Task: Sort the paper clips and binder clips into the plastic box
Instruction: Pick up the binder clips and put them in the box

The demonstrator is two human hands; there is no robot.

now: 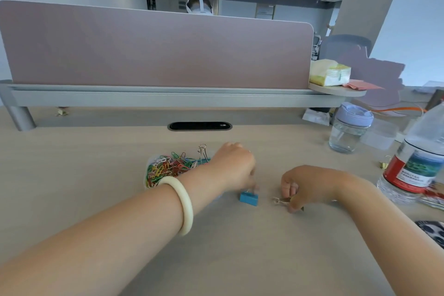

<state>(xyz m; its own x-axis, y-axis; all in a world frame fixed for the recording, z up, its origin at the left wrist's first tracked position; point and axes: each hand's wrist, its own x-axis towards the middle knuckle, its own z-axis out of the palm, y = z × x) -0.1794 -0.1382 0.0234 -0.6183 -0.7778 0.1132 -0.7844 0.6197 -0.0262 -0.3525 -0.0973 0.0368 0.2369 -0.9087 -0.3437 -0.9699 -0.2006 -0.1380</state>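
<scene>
Head view: two bare forearms reach forward over a pale wooden tabletop (96, 175). The left hand (234, 163), with a cream bangle (186, 204) on its wrist, points its fingers down onto the wire handles of a blue binder clip (249, 198) standing on the tabletop. That grip is blurred, so I cannot tell whether it has closed. To the right of it, the right hand (310, 185) curls its grip around a small binder clip (281, 200), whose silver handles poke out leftward just above the tabletop.

Just left of the left grip, partly hidden behind the wrist, sits the clear plastic box (147, 170), heaped with coloured paper clips (168, 167). A teal binder clip (203, 155) stands with its handles up at the box's far edge.

The binder clips look light, rigid and springy. The wire handles seem the easiest place to pinch, as the smooth body could slip. The paper clips are light and likely to tangle.

Well right of the right grip stand a water bottle (418, 163) and a lidded jar (350, 127), with a small gold clip (384, 164) between them. Nothing appears to block the short path to the box except the left forearm crossing in front of it.
</scene>
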